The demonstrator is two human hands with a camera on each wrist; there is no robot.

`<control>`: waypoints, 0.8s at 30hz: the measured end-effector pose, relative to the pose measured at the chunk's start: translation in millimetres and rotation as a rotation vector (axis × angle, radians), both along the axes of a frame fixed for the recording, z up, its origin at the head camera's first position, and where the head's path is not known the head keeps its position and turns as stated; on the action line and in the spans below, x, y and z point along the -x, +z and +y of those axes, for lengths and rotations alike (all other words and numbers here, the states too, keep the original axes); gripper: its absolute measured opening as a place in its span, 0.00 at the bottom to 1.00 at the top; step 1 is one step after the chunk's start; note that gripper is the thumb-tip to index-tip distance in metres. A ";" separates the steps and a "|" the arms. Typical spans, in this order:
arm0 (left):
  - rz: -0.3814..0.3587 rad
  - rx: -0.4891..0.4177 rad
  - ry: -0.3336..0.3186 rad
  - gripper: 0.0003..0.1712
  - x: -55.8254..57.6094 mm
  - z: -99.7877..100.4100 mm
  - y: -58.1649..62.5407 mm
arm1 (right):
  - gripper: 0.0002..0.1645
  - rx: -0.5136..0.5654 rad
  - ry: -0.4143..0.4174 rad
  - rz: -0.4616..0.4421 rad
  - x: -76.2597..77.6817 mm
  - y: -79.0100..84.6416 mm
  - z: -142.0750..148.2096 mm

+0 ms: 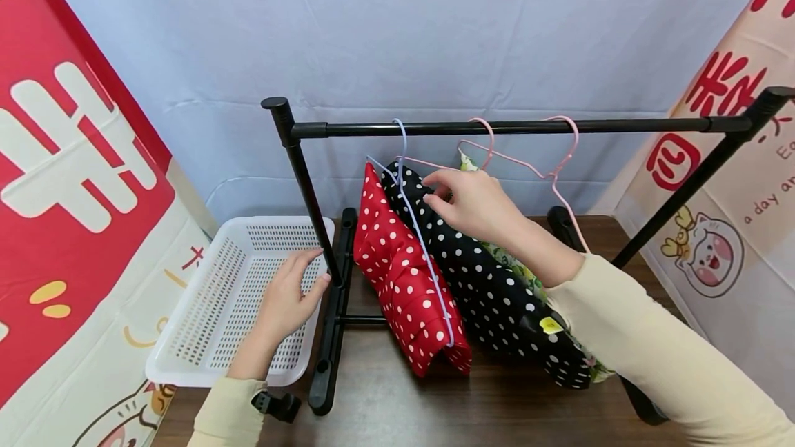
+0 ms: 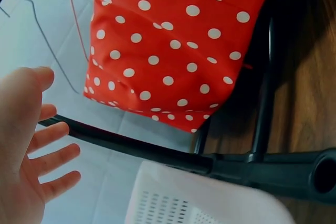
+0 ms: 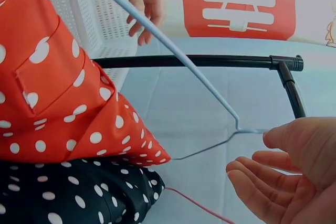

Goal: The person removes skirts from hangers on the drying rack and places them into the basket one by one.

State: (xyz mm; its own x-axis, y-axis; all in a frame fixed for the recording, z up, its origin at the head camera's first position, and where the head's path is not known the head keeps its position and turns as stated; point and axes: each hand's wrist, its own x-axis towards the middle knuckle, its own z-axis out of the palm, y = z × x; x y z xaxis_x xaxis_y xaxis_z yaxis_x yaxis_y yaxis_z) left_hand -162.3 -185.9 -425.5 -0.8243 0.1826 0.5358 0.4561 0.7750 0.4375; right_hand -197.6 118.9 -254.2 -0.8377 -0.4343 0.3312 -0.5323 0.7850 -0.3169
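The left hand [image 1: 288,295], fingers spread, hovers near the white basket [image 1: 239,295]; the right hand [image 1: 475,202], fingers loosely bent and gripping nothing, hovers near the blue hanger [image 3: 157,33].

Red cloth [image 1: 394,274] with white polka dots, black cloth [image 1: 497,295] with white polka dots, green-and-yellow patterned cloth [image 1: 515,265], pale blue hanger [image 3: 215,93], pink hangers [image 1: 553,175], black rack [image 1: 360,130], white basket [image 1: 248,274], brown wood-grained table [image 1: 385,412], pale blue backdrop [image 1: 397,33], cream sleeves [image 1: 640,336].

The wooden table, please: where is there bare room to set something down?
Bare tabletop lies nearest the camera, bordered by the rack's left foot and the red polka-dot garment. It's crowded beyond, where the black polka-dot garment hangs alongside.
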 end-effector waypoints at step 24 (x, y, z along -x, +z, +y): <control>-0.044 -0.128 0.035 0.23 1.3 20.2 -37.7 | 0.19 -0.049 -0.091 -0.107 19.4 -4.9 -36.4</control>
